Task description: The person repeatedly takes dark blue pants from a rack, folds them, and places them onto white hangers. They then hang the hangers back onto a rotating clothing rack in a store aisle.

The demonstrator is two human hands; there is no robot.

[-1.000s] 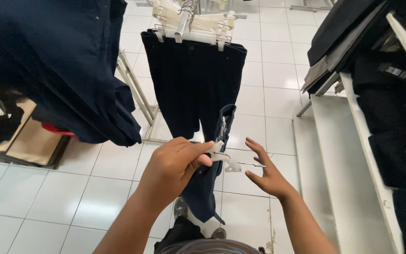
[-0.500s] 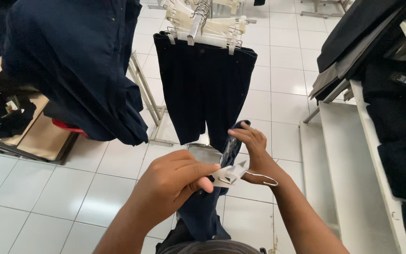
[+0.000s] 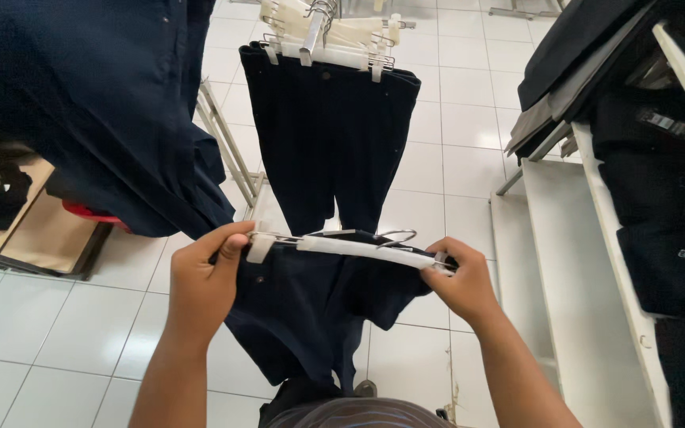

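Dark navy fabric trousers (image 3: 311,309) are clipped on a white plastic clip hanger (image 3: 350,247), gripped by left hand (image 3: 208,281) and right hand (image 3: 461,281) at either end.

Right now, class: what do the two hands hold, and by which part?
A white clip hanger carrying dark trousers: left hand grips its left clip end, right hand its right clip end.

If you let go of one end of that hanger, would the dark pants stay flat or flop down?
They would probably flop: the dark pants already sag in soft folds below the white clip hanger. The hanger itself looks stiff, staying straight between the left hand and right hand. The pants seem light, since each hand needs only a fingertip grip.
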